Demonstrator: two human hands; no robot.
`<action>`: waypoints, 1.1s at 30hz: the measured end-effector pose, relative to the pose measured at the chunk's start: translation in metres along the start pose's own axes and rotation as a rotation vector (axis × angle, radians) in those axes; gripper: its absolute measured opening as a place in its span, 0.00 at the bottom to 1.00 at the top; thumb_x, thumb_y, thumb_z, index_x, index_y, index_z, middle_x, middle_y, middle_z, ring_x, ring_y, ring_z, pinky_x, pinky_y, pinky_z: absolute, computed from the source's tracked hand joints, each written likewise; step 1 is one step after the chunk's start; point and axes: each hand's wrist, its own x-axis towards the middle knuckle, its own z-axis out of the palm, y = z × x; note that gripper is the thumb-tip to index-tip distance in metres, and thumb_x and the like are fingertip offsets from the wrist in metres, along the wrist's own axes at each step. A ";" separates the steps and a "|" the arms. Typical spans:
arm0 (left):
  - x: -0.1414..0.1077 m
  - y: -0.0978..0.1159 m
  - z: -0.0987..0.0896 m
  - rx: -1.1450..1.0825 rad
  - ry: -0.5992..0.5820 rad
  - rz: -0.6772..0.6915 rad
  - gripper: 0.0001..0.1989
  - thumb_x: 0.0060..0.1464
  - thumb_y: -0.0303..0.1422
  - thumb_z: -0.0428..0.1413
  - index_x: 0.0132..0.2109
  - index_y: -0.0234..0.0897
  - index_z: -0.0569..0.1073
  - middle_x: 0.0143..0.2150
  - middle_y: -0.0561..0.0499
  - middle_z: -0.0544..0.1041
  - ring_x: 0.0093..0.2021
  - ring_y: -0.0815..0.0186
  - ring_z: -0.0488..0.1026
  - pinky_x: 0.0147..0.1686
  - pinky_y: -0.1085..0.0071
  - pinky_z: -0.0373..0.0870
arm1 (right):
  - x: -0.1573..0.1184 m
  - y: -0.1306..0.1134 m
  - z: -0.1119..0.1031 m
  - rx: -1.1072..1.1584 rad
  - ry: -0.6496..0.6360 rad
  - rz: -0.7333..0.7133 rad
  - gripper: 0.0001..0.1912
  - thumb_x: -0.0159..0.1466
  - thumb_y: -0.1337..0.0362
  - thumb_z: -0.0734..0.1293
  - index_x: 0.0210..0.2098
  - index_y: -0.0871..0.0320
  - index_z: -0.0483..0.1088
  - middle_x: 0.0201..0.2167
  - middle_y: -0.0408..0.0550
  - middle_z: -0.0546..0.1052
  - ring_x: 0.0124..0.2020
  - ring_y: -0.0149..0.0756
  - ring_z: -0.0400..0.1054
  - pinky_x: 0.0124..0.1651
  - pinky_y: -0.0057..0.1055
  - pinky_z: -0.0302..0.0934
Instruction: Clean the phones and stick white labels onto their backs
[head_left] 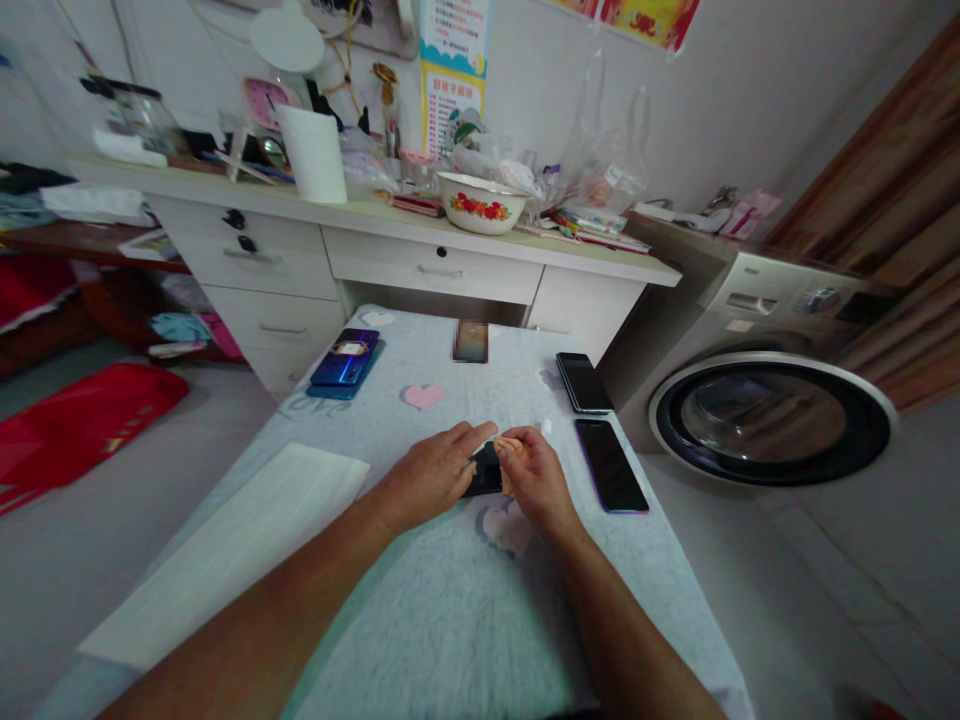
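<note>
Near the middle of the table, a dark phone (pixel 484 478) lies partly hidden between my hands. My left hand (pixel 435 472) has its fingers closed along the phone's left edge. A bunched orange-tan cloth (pixel 510 446) is pinched in my right hand (pixel 538 484), against the phone's right end. To the right of my right hand, a purple-edged phone (pixel 611 466) lies screen up, with another dark phone (pixel 583 383) behind it. Blue phones (pixel 345 360) rest one on another at the far left of the table.
A long whitish sheet (pixel 240 545) lies at the left on the heart-patterned tablecloth (pixel 450 620). A small brown-framed rectangle (pixel 471 341) is at the table's far edge. Beyond stands a white desk (pixel 442 262) bearing a flowered enamel bowl (pixel 481 205). A washing machine (pixel 750 350) stands right.
</note>
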 end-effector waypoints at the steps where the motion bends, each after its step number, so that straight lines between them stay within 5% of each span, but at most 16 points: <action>1: 0.000 0.000 0.000 0.002 -0.002 -0.001 0.28 0.56 0.25 0.49 0.63 0.42 0.55 0.51 0.46 0.69 0.48 0.60 0.71 0.49 0.63 0.68 | 0.000 -0.001 0.000 -0.011 -0.001 0.001 0.12 0.60 0.55 0.65 0.38 0.57 0.66 0.30 0.43 0.72 0.29 0.32 0.66 0.32 0.28 0.62; 26: 0.001 0.004 0.001 0.024 0.037 -0.019 0.24 0.55 0.24 0.47 0.58 0.41 0.59 0.49 0.47 0.70 0.48 0.60 0.71 0.49 0.64 0.68 | -0.001 0.000 -0.001 -0.076 -0.022 -0.013 0.12 0.61 0.56 0.64 0.39 0.56 0.66 0.31 0.43 0.74 0.30 0.33 0.67 0.32 0.28 0.61; 33: -0.001 0.008 -0.003 0.026 0.058 -0.065 0.29 0.53 0.26 0.49 0.62 0.40 0.55 0.56 0.45 0.68 0.52 0.57 0.70 0.51 0.60 0.68 | -0.002 0.000 -0.002 -0.074 -0.025 -0.004 0.11 0.61 0.56 0.64 0.39 0.56 0.66 0.30 0.43 0.73 0.28 0.32 0.66 0.31 0.27 0.61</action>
